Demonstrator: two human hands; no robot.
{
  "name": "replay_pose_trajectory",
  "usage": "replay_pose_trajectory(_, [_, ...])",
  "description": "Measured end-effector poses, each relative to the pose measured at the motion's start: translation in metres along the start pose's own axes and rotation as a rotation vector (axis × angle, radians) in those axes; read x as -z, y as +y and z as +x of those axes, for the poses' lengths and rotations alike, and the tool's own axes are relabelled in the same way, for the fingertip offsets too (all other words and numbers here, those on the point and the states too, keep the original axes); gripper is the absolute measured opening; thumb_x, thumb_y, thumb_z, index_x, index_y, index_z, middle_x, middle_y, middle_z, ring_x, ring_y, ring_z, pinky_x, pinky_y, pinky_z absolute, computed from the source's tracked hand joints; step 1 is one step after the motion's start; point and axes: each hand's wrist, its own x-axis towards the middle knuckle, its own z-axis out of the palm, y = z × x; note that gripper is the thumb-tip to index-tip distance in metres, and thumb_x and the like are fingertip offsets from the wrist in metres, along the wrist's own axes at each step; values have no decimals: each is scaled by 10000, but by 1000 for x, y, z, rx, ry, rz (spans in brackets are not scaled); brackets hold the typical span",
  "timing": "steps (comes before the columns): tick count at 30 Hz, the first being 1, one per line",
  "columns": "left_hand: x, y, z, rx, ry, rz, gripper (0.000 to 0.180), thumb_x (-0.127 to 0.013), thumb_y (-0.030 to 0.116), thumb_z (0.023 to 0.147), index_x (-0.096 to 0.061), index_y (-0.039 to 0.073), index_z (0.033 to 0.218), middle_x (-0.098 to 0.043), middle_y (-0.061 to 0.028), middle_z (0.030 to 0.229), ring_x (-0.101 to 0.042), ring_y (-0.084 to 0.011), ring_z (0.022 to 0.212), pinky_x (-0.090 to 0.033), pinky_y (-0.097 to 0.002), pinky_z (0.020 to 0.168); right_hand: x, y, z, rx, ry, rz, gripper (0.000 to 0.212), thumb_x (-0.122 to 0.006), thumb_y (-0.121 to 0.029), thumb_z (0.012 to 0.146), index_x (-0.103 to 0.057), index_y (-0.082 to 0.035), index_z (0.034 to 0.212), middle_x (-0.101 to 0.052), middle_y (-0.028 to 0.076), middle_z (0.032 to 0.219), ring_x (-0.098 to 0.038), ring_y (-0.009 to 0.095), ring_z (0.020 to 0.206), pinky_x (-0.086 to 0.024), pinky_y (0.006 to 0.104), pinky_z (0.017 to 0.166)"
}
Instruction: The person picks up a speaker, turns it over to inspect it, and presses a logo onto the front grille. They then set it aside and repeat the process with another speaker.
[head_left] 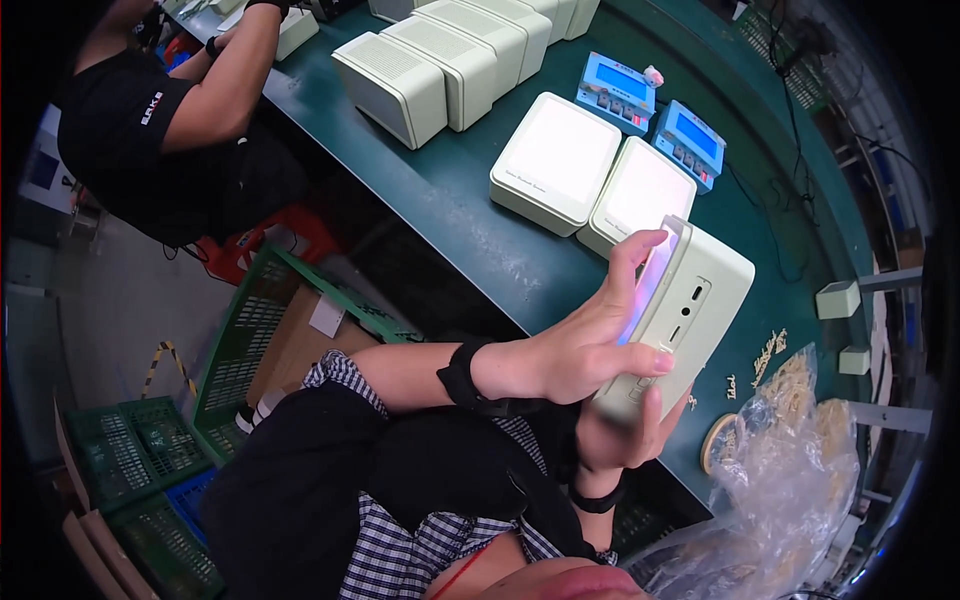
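Observation:
A cream, box-shaped speaker (715,290) is tilted up between my hands above the bench. Its port side, with sockets and small buttons, faces up, and its front glows purple and white. My left hand (570,360) grips the glowing end, thumb on the port side near the buttons and fingers along the lit front. From below, my right hand (625,442) holds the lower end, its fingers partly hidden behind the casing. Just beyond stand two more speakers with bright white lit faces, a left one (560,155) and a right one (650,190).
Two blue meters (617,88) with screens sit behind the lit speakers. A row of cream speakers (405,95) lines the green bench (430,205). At right lie a clear plastic bag (790,470) and small letter-shaped pieces (768,355). A co-worker (170,130) sits at left; green crates (240,350) stand below.

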Motion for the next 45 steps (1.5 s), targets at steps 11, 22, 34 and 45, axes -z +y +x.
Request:
replay_pose_trajectory(11, [-1,-2,0,-43,-57,101,1012,-664,312,853,79,80,1498,-171,-302,1497,-245,-411,1399,-212,-507,1150,33,27,0,150,-102,-4,740,-832,-129,727,-448,-64,1356,-586,329,1204,-638,489,1018,-526,544,895])
replay_pose_trajectory(22, [112,18,29,48,-93,1805,818,-723,413,816,-380,99,1489,-297,-177,1562,-262,-434,1429,-295,-527,1122,97,121,53,-1187,387,1072,531,-507,-245,985,-394,28,1426,-510,161,1410,-522,292,1277,-472,397,1015])
replay_pose_trajectory(34, [116,45,-27,190,-74,1654,875,-780,472,685,-483,98,1418,-342,-225,1521,-369,-460,1342,-365,-587,1011,161,456,142,-963,416,61,478,-723,-356,845,-600,-114,1239,-630,95,1184,-605,288,1110,-477,398,955])
replay_pose_trajectory(45, [100,63,-10,433,0,1657,915,-720,475,622,-483,147,1442,-325,-291,1514,-482,-427,1190,-413,-447,1001,209,716,73,-827,88,-686,780,-802,-382,729,-504,-59,1373,-580,230,1314,-568,353,1204,-452,415,1012])
